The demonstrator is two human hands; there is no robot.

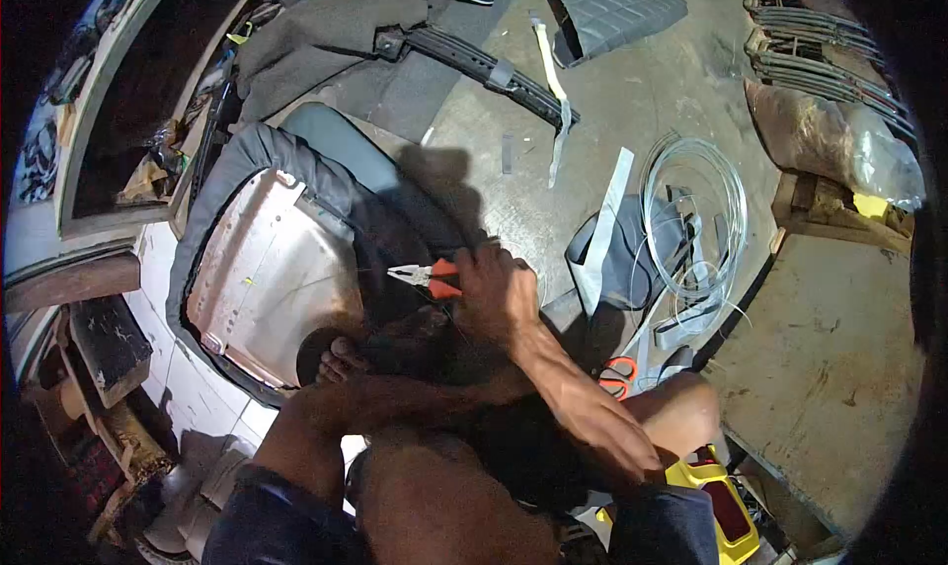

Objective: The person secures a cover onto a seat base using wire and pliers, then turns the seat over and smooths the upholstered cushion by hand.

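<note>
My right hand (494, 290) is closed around the orange handles of a pair of pliers (415, 276), whose metal jaws point left over the edge of a seat. That seat cushion (267, 269) lies upside down, its bare metal pan facing up and a dark grey cover (188, 239) wrapped over its rim. In deep shadow below the pliers, a dim shape looks like my left hand (420, 325); its fingers cannot be made out. Bare toes (341, 361) rest against the pan's lower right edge.
A coil of wire (736, 219) lies on the floor at right, over grey fabric scraps (607, 224). Orange-handled scissors (618, 375) are by my knee. Beyond lie a black metal rail (474, 63) and quilted fabric (627, 17). A board (820, 367) stands right, a yellow object (726, 506) below.
</note>
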